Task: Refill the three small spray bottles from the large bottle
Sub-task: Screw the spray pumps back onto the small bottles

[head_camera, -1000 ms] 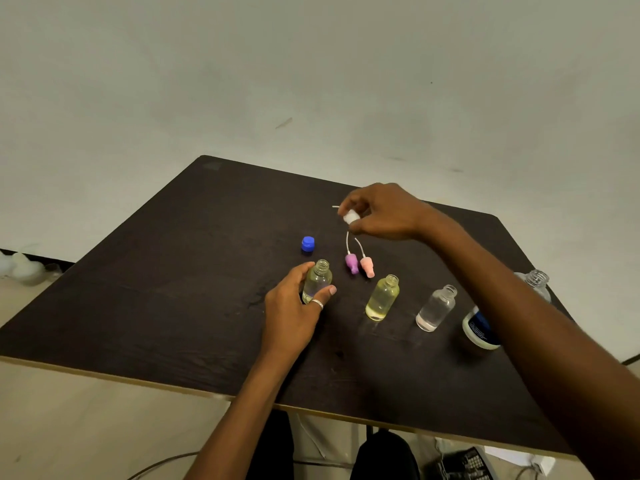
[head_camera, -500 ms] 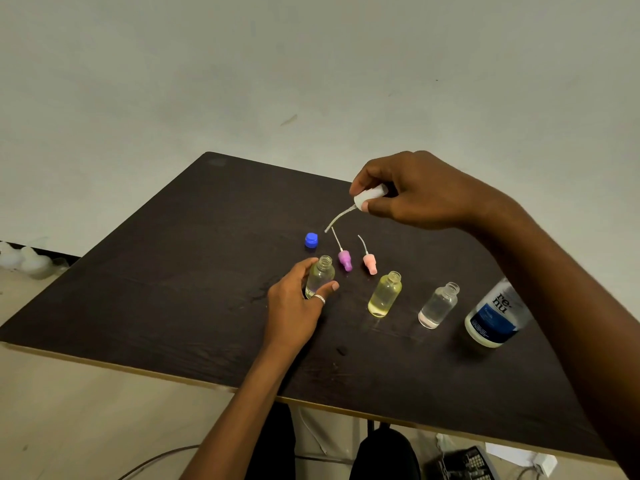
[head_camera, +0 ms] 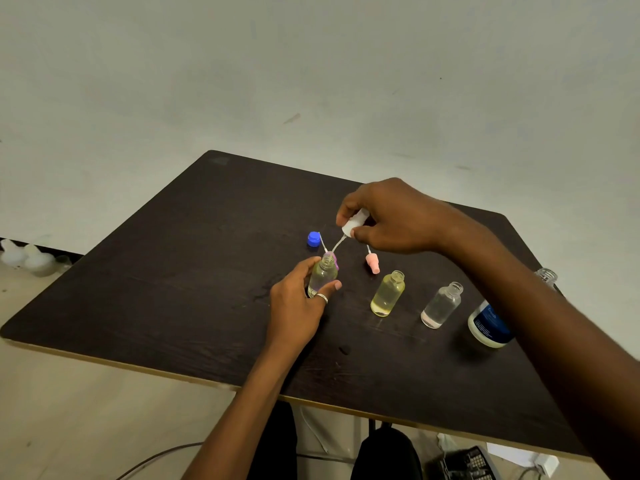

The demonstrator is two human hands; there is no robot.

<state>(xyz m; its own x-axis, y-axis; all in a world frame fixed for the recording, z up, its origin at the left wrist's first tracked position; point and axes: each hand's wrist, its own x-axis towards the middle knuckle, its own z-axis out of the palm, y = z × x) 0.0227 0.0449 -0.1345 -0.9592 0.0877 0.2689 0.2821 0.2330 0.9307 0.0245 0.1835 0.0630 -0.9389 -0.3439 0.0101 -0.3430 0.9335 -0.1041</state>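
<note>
Three small open bottles stand in a row on the dark table (head_camera: pixel 173 289). My left hand (head_camera: pixel 298 306) grips the left small bottle (head_camera: pixel 321 277), upright. My right hand (head_camera: pixel 391 216) pinches a white spray head (head_camera: pixel 354 223) above it; its thin tube slants down toward that bottle's mouth. The middle bottle (head_camera: pixel 387 294) holds yellowish liquid, the right small bottle (head_camera: pixel 441 305) clear liquid. The large bottle (head_camera: pixel 488 323) with a blue label stands at the right, partly behind my right forearm. A pink spray head (head_camera: pixel 373 263) lies behind the row; a purple one (head_camera: pixel 334 259) is mostly hidden.
A blue cap (head_camera: pixel 313 239) lies on the table behind the left bottle. The table's front edge runs below my forearms. Cables and a dark object sit on the floor under the table, and pale objects lie at the far left by the wall.
My right hand has come down and toward me with the white spray head, bringing its tube close to the left bottle's mouth. My left hand keeps its hold on that bottle.
</note>
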